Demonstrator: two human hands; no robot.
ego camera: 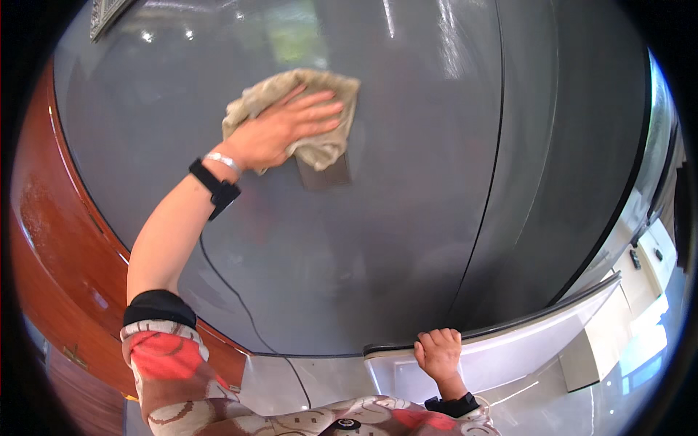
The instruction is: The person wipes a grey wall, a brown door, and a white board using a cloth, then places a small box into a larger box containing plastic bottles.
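My left hand (289,122) lies flat, fingers slightly spread, on a folded beige cloth (330,144). It presses the cloth against a large glossy grey panel (392,218). A brown square plate (327,175) shows partly below the cloth, the rest being covered. On my left wrist are a black band and a silver bracelet. Lower right, my right hand (439,351) curls its fingers over the black-trimmed top edge of a white panel (512,354). A dark cable (240,300) hangs down along the grey panel, beneath my left forearm.
Reddish-brown glossy woodwork (60,218) borders the grey panel at left. An ornate silver frame (106,16) sits at the upper left. A dark vertical seam (493,174) runs down the right part. White furniture (594,338) stands at the far right, above a shiny pale floor (523,389).
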